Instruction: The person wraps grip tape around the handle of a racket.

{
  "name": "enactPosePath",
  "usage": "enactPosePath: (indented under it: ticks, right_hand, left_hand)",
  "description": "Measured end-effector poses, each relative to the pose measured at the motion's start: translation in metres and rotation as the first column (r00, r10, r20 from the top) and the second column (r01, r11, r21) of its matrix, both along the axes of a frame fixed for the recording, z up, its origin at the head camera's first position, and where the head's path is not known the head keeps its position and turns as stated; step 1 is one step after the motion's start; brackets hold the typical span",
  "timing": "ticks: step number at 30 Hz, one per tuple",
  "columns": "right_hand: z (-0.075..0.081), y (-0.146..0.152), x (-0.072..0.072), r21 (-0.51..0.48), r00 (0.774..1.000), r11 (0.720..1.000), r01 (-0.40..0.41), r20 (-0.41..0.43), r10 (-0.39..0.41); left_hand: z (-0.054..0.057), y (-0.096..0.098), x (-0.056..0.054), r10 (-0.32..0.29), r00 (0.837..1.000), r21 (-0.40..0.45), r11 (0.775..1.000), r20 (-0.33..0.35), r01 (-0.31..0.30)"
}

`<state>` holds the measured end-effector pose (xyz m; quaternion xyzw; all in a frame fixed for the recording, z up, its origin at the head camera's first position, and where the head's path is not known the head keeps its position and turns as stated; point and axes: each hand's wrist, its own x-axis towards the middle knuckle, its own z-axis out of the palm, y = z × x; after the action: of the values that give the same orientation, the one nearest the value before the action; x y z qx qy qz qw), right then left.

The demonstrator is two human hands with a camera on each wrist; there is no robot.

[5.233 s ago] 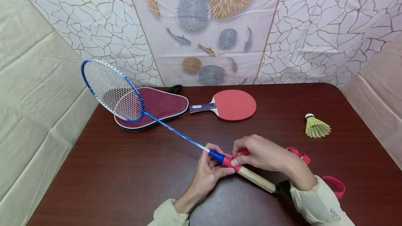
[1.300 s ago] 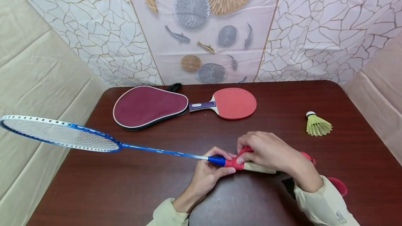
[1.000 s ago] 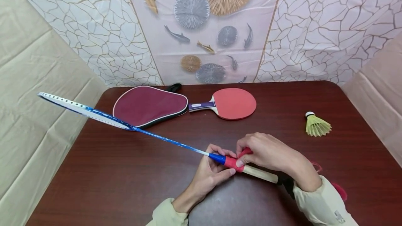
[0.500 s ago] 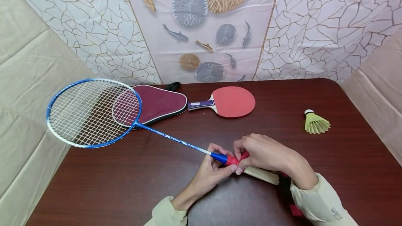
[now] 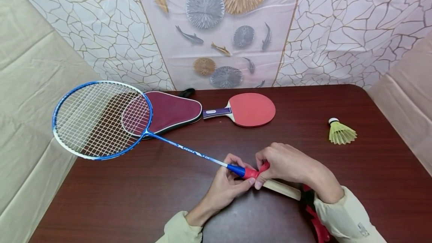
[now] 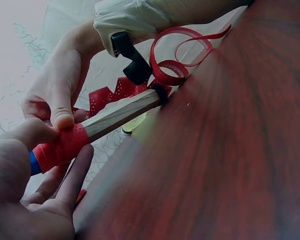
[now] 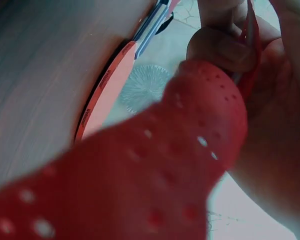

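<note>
A blue and white badminton racket slants across the head view, its strung head to the far left. My left hand grips it at the blue cone and the top of the handle. Red perforated grip tape is wound round the upper handle; below it the bare wooden handle shows. My right hand pinches the tape's free run against the handle. The loose tape fills much of the right wrist view and trails in curls past the handle's dark end in the left wrist view.
A maroon paddle case lies at the table's back left, beneath the racket head in this view. Beside it is a red table tennis paddle. A yellow shuttlecock sits on the right of the dark wooden table.
The racket has rolled in the hands from nearly edge-on to face up. Red winding covers a little more handle than five seconds ago. The loose tape has shifted toward the near edge.
</note>
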<state>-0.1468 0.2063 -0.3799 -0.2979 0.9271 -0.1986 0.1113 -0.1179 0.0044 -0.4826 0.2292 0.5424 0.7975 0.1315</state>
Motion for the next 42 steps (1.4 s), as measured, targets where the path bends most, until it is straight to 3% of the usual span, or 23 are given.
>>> enactPosePath:
  ticks: [8, 17, 22, 28, 33, 42]
  right_hand:
    - [0.011, 0.015, -0.004, -0.145, 0.986, 0.975, -0.169, -0.016, 0.169]
    - [0.004, 0.014, -0.006, -0.122, 0.994, 0.989, -0.087, -0.08, 0.077]
    - [-0.001, 0.011, -0.009, -0.137, 0.993, 0.986, -0.09, -0.092, 0.078]
    - [0.0, 0.01, -0.008, -0.152, 0.997, 0.985, -0.079, -0.007, 0.079]
    - [0.001, 0.01, -0.005, -0.151, 0.996, 0.987, -0.059, 0.054, 0.068]
    - [0.004, 0.011, -0.006, -0.166, 0.993, 0.98, -0.108, 0.021, 0.113]
  left_hand:
    - [-0.001, 0.0, -0.002, 0.058, 0.998, 0.02, 0.998, 0.024, -0.058]
    - [-0.001, 0.001, 0.001, 0.055, 0.998, 0.046, 0.997, 0.026, -0.056]
    - [0.0, 0.0, 0.001, 0.042, 0.999, 0.051, 0.998, 0.01, -0.042]
    - [-0.001, -0.003, 0.001, 0.024, 0.999, 0.089, 0.996, -0.035, -0.02]
    - [-0.001, -0.004, 0.003, 0.01, 1.0, 0.103, 0.995, -0.025, -0.007]
    - [-0.001, 0.0, 0.003, 0.051, 0.988, 0.115, 0.993, -0.145, -0.034]
